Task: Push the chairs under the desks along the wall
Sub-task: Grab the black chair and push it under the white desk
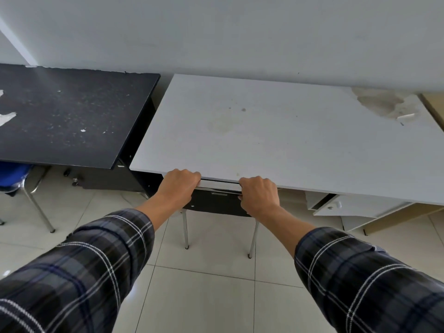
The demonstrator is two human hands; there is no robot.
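black chair [216,203] sits almost fully under the white surface [276,135], backrest top level with its front edge, rear legs out on the floor. left hand [179,187] and right hand [259,195] each clenched on the backrest top, wall straight ahead.

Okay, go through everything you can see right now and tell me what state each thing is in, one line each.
Black-backed chair with chrome legs: pushed in, backrest at the white desk's edge.
White laminate desk: against the wall, far right corner peeling.
Black desk: top chipped and speckled.
Blue chair: partly under the black desk.
White drawer: hanging crooked, ajar.
Left hand: gripping the backrest.
Right hand: gripping the backrest.
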